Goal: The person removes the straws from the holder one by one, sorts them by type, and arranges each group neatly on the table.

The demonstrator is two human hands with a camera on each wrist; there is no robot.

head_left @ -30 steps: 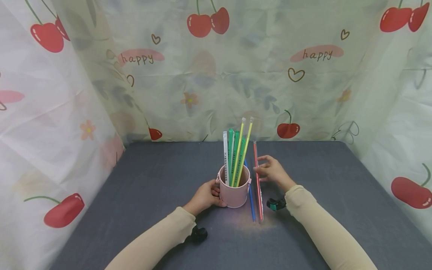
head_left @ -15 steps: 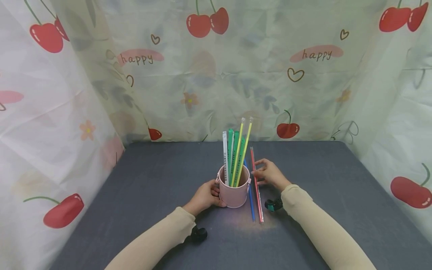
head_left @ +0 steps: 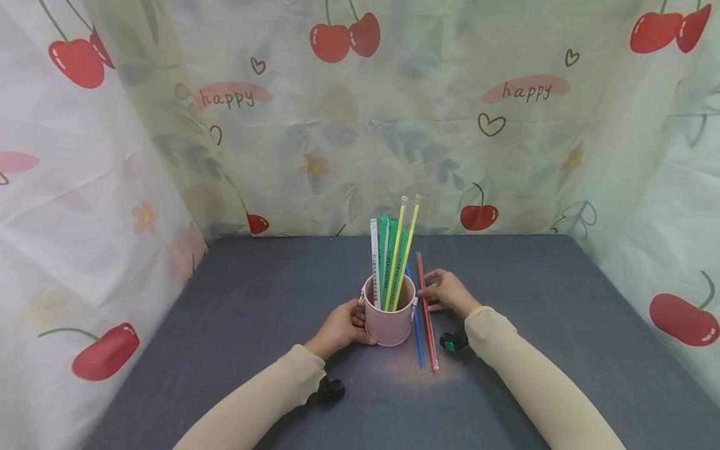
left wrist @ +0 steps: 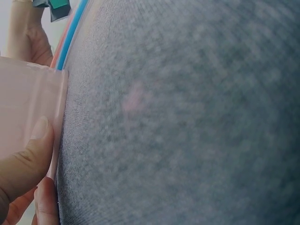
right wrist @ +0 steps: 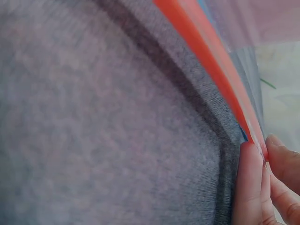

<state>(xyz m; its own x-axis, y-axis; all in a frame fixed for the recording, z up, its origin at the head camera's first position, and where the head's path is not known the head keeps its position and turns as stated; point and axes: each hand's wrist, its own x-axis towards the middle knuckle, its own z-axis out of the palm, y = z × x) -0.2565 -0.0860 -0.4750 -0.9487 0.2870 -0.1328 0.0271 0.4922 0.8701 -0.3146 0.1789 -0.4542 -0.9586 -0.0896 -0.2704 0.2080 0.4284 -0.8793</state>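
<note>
A pink bucket-shaped cup (head_left: 389, 328) stands on the dark table, with my left hand (head_left: 340, 325) gripping its lower left side. In the left wrist view the thumb (left wrist: 35, 147) lies along the cup wall. Several wrapped drinking straws rise from the cup: a white one (head_left: 375, 262), green ones (head_left: 384, 237) and yellow ones (head_left: 413, 231). Right of the cup, my right hand (head_left: 452, 294) pinches a red straw (head_left: 430, 331) in clear wrapping between thumb and fingertips. A blue straw (head_left: 419, 340) lies between the red one and the cup, partly hidden behind it.
The dark cloth-covered table (head_left: 270, 294) reaches back to a hanging curtain (head_left: 360, 150) printed with cherries. More curtain hangs at both sides. Black wrist cameras (head_left: 332, 391) sit under both forearms, close over the cloth.
The right hand has moved slightly left and nearer to me with the red straw, whose far end has come closer to the cup. The left hand and cup stay put.
</note>
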